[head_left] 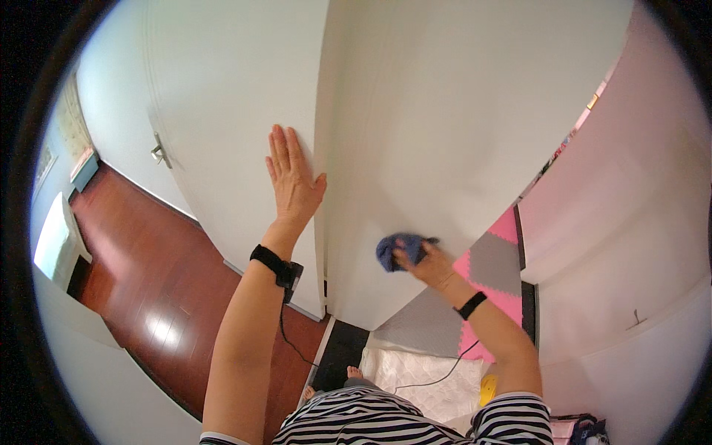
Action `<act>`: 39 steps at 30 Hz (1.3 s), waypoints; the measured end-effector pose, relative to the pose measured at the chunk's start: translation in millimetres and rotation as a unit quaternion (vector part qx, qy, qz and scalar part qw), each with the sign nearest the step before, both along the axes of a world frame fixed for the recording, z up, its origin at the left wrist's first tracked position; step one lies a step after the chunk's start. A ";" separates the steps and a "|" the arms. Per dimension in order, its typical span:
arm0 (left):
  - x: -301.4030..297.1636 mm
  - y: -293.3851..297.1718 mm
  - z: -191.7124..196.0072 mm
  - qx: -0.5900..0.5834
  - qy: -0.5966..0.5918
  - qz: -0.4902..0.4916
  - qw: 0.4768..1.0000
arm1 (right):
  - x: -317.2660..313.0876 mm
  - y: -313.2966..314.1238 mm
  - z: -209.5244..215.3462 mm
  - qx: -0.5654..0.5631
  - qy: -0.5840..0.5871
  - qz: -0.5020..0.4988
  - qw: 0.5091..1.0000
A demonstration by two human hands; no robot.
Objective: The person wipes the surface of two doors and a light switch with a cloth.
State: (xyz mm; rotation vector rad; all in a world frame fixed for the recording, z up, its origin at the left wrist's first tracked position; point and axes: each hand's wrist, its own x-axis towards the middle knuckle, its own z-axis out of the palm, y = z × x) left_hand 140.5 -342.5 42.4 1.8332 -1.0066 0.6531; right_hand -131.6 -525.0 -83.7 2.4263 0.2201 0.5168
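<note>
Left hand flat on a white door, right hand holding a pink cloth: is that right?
The cloth is blue, not pink, as the head view shows. The right hand holds it, and the left hand lies flat on a white door.

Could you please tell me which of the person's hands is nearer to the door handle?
Left. The left hand is right of the handle and slightly lower; the right hand, with the blue cloth, is much farther right and lower.
</note>
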 end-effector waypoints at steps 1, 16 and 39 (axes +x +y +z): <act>1.2 1.3 -1.1 0.002 -0.002 -0.004 1.000 | -6.4 -1.1 26.5 -0.022 -0.034 0.001 0.999; -106.5 -51.2 49.8 -0.140 -0.221 -0.184 0.947 | -15.6 -13.6 308.2 0.430 -0.535 0.103 0.719; -130.5 -112.9 27.2 -0.118 -0.408 -0.224 0.877 | -19.7 44.2 -87.0 0.571 -0.450 -0.110 0.677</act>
